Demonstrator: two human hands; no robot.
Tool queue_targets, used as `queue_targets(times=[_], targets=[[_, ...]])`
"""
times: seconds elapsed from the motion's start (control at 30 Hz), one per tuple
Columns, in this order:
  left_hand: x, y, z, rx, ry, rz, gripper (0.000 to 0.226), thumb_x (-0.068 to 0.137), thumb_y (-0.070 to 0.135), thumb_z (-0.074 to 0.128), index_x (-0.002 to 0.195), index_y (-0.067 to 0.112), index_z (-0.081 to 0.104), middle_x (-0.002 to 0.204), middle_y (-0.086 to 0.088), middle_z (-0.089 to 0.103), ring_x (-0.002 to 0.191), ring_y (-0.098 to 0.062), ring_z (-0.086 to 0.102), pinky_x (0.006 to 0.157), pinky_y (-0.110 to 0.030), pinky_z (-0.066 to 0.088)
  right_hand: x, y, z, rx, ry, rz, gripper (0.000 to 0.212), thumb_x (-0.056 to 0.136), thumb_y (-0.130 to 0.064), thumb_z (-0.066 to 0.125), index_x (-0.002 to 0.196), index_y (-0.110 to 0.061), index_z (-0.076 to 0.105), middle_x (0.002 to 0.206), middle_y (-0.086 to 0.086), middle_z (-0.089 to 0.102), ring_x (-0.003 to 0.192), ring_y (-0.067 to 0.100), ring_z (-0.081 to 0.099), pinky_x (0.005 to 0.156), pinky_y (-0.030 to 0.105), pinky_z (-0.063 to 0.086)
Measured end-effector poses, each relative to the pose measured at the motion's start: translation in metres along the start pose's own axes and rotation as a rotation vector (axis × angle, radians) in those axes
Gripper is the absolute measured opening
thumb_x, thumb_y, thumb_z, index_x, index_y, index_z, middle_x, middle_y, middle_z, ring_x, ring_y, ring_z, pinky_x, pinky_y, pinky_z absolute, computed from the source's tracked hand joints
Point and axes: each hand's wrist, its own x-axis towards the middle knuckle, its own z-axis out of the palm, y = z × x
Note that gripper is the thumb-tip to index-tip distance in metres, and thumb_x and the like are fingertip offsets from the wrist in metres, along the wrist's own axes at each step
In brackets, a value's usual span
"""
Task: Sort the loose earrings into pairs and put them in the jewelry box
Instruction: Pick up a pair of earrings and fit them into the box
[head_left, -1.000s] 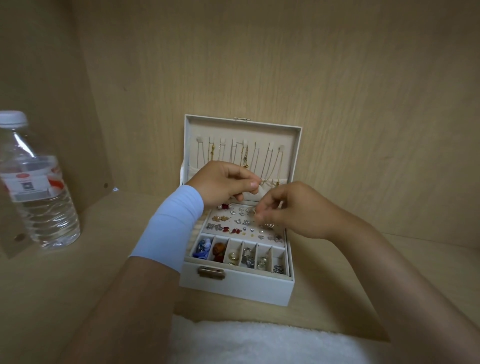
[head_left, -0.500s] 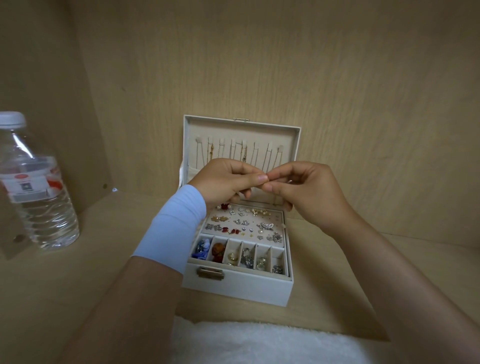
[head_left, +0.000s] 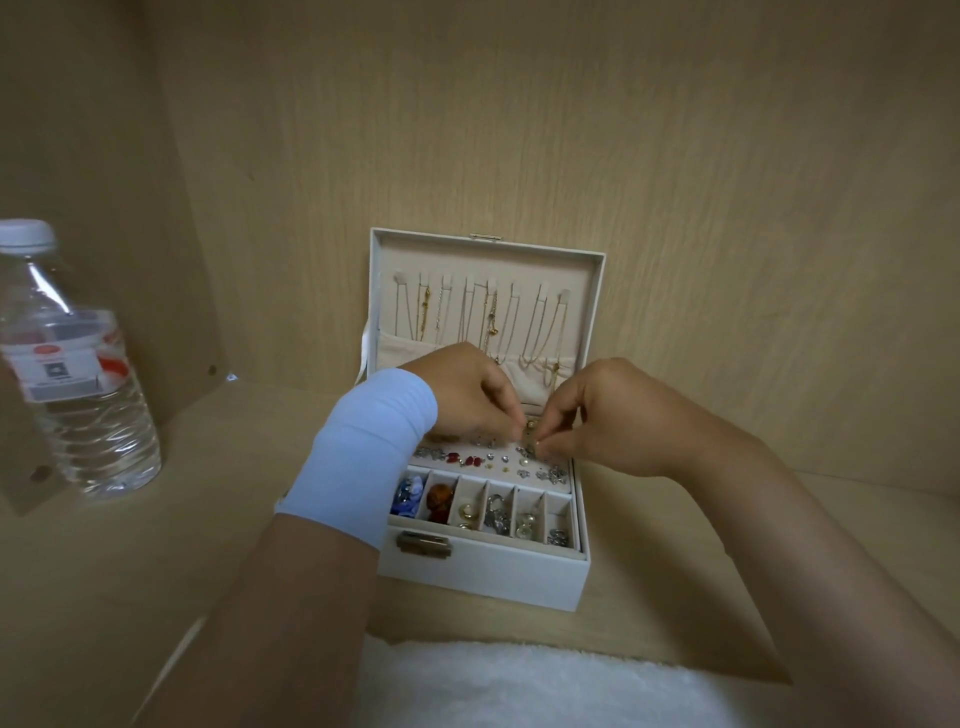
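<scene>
A white jewelry box (head_left: 483, 577) stands open on the wooden shelf, its lid upright with thin chains (head_left: 493, 322) hanging inside. Its stud panel (head_left: 498, 465) carries several small earrings, red, silver and pearl. Below it, a row of compartments (head_left: 488, 512) holds larger pieces. My left hand (head_left: 467, 395), a light blue band on the wrist, and my right hand (head_left: 602, 415) meet fingertip to fingertip just above the panel's back edge. Between them is pinched a tiny earring (head_left: 531, 434); which hand holds it is not clear.
A clear plastic water bottle (head_left: 67, 374) with a white cap stands at the left by the side wall. A white fluffy cloth (head_left: 519, 686) lies along the near edge. Wooden walls close in behind and to the left.
Both hands have dropped from in front of the lid down to the stud panel, fingertips still together. Before that my right hand rose from the panel to meet the left.
</scene>
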Motion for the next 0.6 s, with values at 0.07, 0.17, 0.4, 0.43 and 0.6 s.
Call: queue_targets(times=[0.07,0.17,0.4,0.43,0.6], targets=[[0.002,0.002,0.003,0.032,-0.029,-0.005,0.006,0.074,0.029,0.083,0.074,0.034,0.078,0.078,0.018,0.072,0.084,-0.004,0.064,0.087,-0.031,0.053,0.0,-0.001,-0.001,-0.047,-0.016,-0.001,0.007,0.075,-0.032,0.084,0.08,-0.034,0.079,0.075,-0.019,0.072,0.074,-0.002,0.065,0.074,0.03,0.056],[0.003,0.002,0.008,0.056,-0.064,-0.008,0.008,0.074,0.031,0.083,0.071,0.035,0.078,0.079,0.016,0.073,0.087,-0.007,0.066,0.092,-0.035,0.054,-0.001,-0.002,-0.001,-0.096,-0.026,0.004,0.006,0.075,-0.033,0.083,0.08,-0.035,0.079,0.075,-0.018,0.072,0.075,-0.002,0.065,0.076,0.033,0.057],[0.003,0.004,0.011,0.088,-0.086,0.002,0.006,0.076,0.029,0.082,0.074,0.033,0.078,0.081,0.015,0.074,0.088,-0.007,0.066,0.094,-0.035,0.053,-0.001,-0.005,-0.001,-0.121,-0.045,0.007,0.006,0.076,-0.032,0.083,0.08,-0.034,0.079,0.075,-0.018,0.072,0.075,-0.004,0.064,0.075,0.028,0.056],[0.003,0.004,0.012,0.091,-0.088,0.001,0.006,0.076,0.029,0.082,0.075,0.033,0.078,0.082,0.015,0.073,0.088,-0.007,0.066,0.094,-0.035,0.053,-0.001,-0.005,-0.001,-0.126,-0.04,0.005,0.006,0.076,-0.031,0.083,0.08,-0.034,0.079,0.074,-0.018,0.071,0.074,-0.004,0.064,0.074,0.028,0.056],[0.004,0.005,0.013,0.105,-0.088,-0.003,0.004,0.076,0.029,0.081,0.079,0.032,0.079,0.083,0.016,0.073,0.089,-0.006,0.064,0.094,-0.034,0.052,-0.001,-0.006,0.0,-0.19,-0.022,-0.01,0.005,0.077,-0.031,0.081,0.081,-0.033,0.079,0.074,-0.017,0.072,0.075,-0.001,0.064,0.075,0.032,0.056]])
